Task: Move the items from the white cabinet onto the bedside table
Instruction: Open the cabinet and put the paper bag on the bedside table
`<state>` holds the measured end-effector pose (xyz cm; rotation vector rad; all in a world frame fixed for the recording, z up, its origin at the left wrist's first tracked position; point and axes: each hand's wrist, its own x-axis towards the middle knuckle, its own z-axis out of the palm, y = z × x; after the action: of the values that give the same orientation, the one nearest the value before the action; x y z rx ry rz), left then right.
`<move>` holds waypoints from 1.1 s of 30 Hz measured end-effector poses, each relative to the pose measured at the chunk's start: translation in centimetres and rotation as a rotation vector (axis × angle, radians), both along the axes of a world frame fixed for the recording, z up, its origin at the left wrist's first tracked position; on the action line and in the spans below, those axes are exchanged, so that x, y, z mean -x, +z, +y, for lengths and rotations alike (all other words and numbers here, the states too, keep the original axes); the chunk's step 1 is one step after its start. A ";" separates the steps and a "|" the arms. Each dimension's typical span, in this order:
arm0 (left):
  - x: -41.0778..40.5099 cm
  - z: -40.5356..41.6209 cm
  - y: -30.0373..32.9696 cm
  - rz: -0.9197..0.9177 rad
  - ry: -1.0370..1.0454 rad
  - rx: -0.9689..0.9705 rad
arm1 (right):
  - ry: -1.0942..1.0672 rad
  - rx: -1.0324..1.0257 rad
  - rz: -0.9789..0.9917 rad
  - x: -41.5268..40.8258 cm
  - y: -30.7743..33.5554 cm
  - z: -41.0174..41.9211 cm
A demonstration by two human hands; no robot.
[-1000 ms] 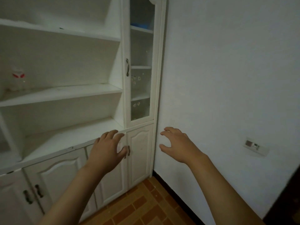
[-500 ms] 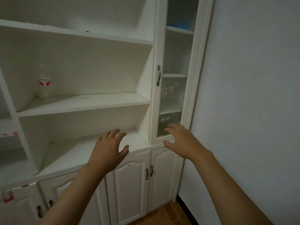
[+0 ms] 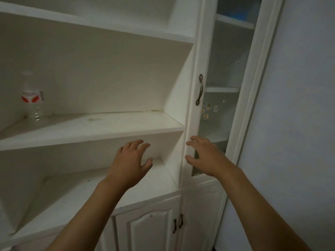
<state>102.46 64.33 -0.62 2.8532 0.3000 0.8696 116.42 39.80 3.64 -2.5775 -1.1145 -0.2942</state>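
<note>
In the head view, the white cabinet (image 3: 94,124) fills more of the picture than a second ago, and the floor and most of the lower doors have gone out of sight, so the person has come closer and looks more straight at the open shelves. Both hands are raised in front of the cabinet, as they were before. The left hand (image 3: 131,163) is released, fingers spread and a little bent, and it holds nothing; it hangs before the lower open shelf. The right hand (image 3: 204,156) is also released and holds nothing; it is in front of the frame of the glass door (image 3: 222,105), below the metal handle (image 3: 200,89). I cannot tell if it touches the frame. The item I can see clearly is a clear plastic bottle (image 3: 33,98) with a red and white label, standing upright at the back left of the middle shelf, well apart from both hands. Something blue (image 3: 239,14) lies on a top shelf behind the glass, too blurred to name. The bedside table is not in sight. I judge that the task is at its start: the person approaches, and nothing is picked up yet.
</note>
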 end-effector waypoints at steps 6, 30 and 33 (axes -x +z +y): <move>-9.2 4.6 0.5 -0.012 -0.156 -0.023 | -0.090 -0.044 -0.027 -5.9 0.6 4.3; -32.4 1.9 4.1 -0.279 -0.501 0.108 | -0.213 0.155 -0.771 -20.1 11.1 6.6; -33.0 1.7 3.9 -0.300 -0.464 0.100 | -0.195 0.153 -0.830 -21.7 11.0 6.6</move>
<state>135.44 66.04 3.30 2.4881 -0.3303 1.1114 138.13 46.38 14.67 -2.7525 -1.1333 -1.4728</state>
